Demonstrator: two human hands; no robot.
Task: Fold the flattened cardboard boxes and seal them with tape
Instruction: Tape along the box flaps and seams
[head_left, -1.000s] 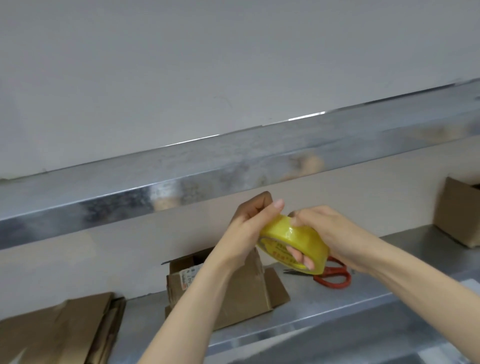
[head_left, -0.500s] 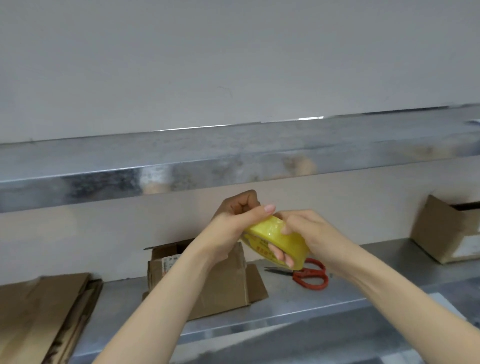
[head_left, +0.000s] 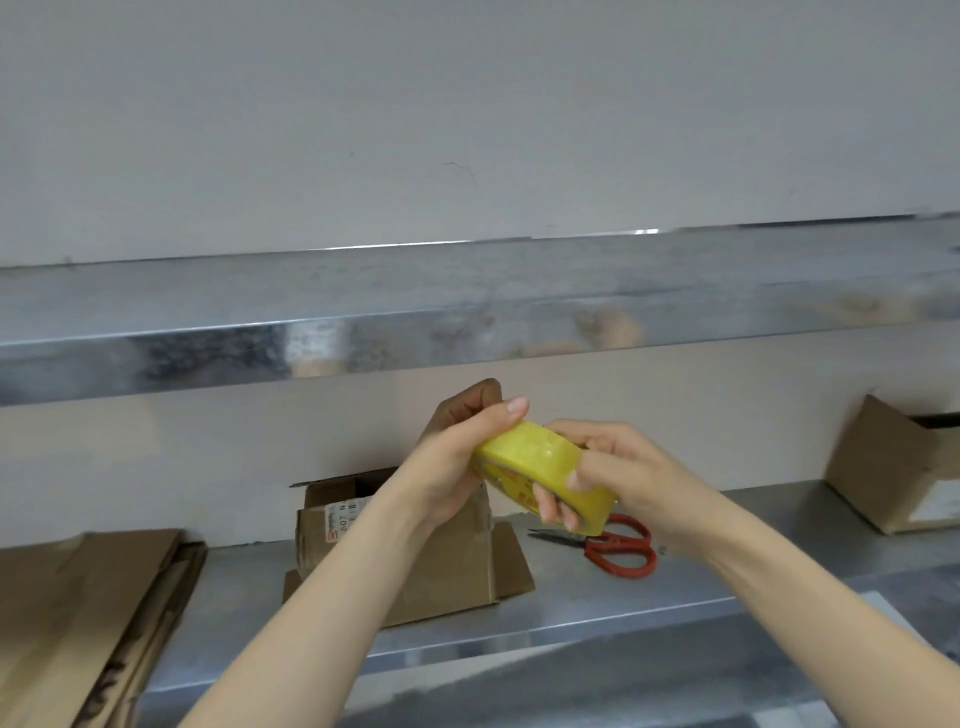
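Above the metal shelf (head_left: 597, 613), both hands, left hand (head_left: 457, 457) and right hand (head_left: 618, 473), are gripping the yellow tape roll (head_left: 540, 467), hiding its core and part of the half-folded box (head_left: 452, 566).

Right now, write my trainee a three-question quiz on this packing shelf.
1. True or false: the red-handled metal scissors lie on the steel shelf, untouched by either hand.
2. The left hand and right hand together hold: A) a brown cardboard flap; B) the yellow roll of packing tape; C) the scissors.
3. Fill in: the stack of flattened brown cardboard lies at the shelf's ____ end.
Key: 1 true; 2 B; 3 left.
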